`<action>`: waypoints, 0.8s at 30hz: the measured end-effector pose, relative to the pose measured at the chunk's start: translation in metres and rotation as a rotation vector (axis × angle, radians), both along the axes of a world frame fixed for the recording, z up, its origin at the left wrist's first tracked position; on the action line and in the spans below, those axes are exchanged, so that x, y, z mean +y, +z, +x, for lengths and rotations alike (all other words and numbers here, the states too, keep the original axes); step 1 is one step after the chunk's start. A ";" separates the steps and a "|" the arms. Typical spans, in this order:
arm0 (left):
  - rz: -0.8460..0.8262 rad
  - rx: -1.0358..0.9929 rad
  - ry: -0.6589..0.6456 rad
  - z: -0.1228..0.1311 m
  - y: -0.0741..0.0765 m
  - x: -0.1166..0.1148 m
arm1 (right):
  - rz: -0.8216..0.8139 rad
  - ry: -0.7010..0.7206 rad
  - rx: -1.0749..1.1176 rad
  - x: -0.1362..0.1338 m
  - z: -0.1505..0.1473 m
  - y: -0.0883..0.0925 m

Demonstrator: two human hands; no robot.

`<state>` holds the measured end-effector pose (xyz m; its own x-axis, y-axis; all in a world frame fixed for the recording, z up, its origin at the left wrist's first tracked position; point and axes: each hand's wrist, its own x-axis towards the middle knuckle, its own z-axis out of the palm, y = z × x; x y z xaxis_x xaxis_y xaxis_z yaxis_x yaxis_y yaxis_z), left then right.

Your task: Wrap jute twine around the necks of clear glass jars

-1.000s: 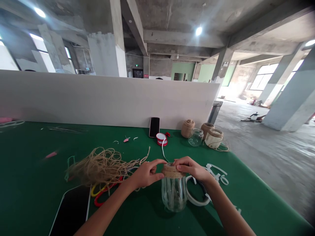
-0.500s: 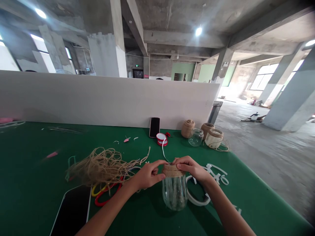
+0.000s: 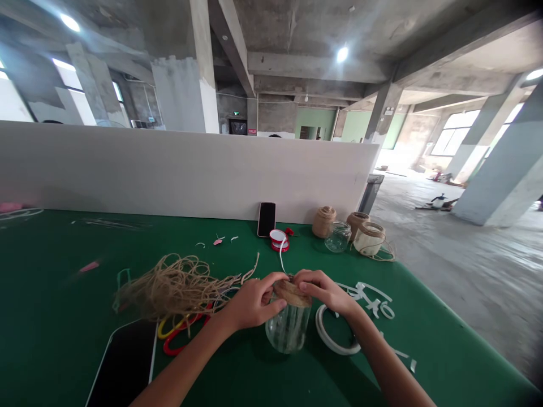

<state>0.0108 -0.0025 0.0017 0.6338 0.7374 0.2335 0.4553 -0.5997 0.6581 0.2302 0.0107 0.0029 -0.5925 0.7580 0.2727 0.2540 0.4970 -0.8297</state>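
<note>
Left hand [image 3: 250, 302] and right hand [image 3: 324, 291]: both pinching twine-wrapped neck [image 3: 292, 294] of one glass jar [image 3: 287, 330], tilted between them. Jute twine tangle [image 3: 178, 288], left of left hand. White coil [image 3: 321, 333], near right hand.

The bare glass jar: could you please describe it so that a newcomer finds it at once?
On the green table, follow the white partition to its right end. Just right of a twine-wrapped jar stands the glass jar, the only one in that group showing no twine.
</note>
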 end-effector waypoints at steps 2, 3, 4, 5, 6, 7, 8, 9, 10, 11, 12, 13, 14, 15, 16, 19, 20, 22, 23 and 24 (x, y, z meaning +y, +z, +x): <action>0.010 0.014 0.003 0.004 -0.001 -0.003 | 0.078 -0.029 -0.078 -0.003 -0.005 0.002; 0.015 0.020 0.010 0.005 -0.001 -0.004 | 0.110 -0.047 -0.107 -0.004 -0.007 0.002; 0.018 0.023 0.017 0.006 -0.002 -0.004 | 0.134 -0.064 -0.126 -0.006 -0.009 0.003; 0.016 0.023 0.022 0.006 -0.002 -0.005 | 0.148 -0.077 -0.137 -0.007 -0.010 0.003; 0.011 0.022 0.024 0.006 -0.002 -0.005 | 0.156 -0.082 -0.141 -0.007 -0.011 0.003; 0.003 0.020 0.021 0.006 -0.002 -0.005 | 0.158 -0.080 -0.141 -0.008 -0.011 0.004; -0.006 0.018 0.017 0.005 -0.001 -0.004 | 0.157 -0.072 -0.139 -0.008 -0.011 0.005; -0.013 0.016 0.013 0.004 -0.001 -0.004 | 0.153 -0.062 -0.134 -0.008 -0.010 0.006; -0.017 0.017 0.010 0.003 -0.001 -0.003 | 0.146 -0.052 -0.125 -0.008 -0.009 0.007; -0.015 0.019 0.011 0.001 0.000 -0.002 | 0.135 -0.042 -0.111 -0.008 -0.008 0.007; -0.008 0.020 0.016 -0.001 0.000 0.000 | 0.120 -0.033 -0.095 -0.007 -0.007 0.008; 0.001 0.024 0.023 -0.003 0.000 0.002 | 0.101 -0.024 -0.080 -0.006 -0.005 0.007; 0.010 0.029 0.031 -0.005 0.000 0.004 | 0.081 -0.016 -0.067 -0.005 -0.004 0.007; 0.020 0.034 0.038 -0.008 0.000 0.007 | 0.061 -0.012 -0.058 -0.004 -0.002 0.006; 0.029 0.039 0.046 -0.010 -0.001 0.009 | 0.042 -0.011 -0.051 -0.003 -0.001 0.005; 0.050 0.047 0.071 -0.013 -0.002 0.013 | 0.005 -0.014 -0.036 0.000 0.002 0.002; 0.060 0.048 0.078 -0.014 -0.002 0.014 | -0.001 -0.012 -0.031 0.001 0.003 0.000; 0.088 0.058 0.090 -0.014 -0.003 0.013 | -0.006 -0.014 -0.020 0.002 0.003 -0.002; 0.108 0.065 0.096 -0.014 -0.004 0.013 | -0.008 -0.016 -0.016 0.002 0.004 -0.003; 0.133 0.074 0.102 -0.013 -0.004 0.012 | -0.011 -0.019 -0.012 0.002 0.004 -0.003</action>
<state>-0.0025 0.0099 -0.0024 0.5765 0.7644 0.2887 0.5625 -0.6275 0.5383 0.2337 0.0131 -0.0003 -0.5812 0.7722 0.2569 0.2734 0.4826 -0.8321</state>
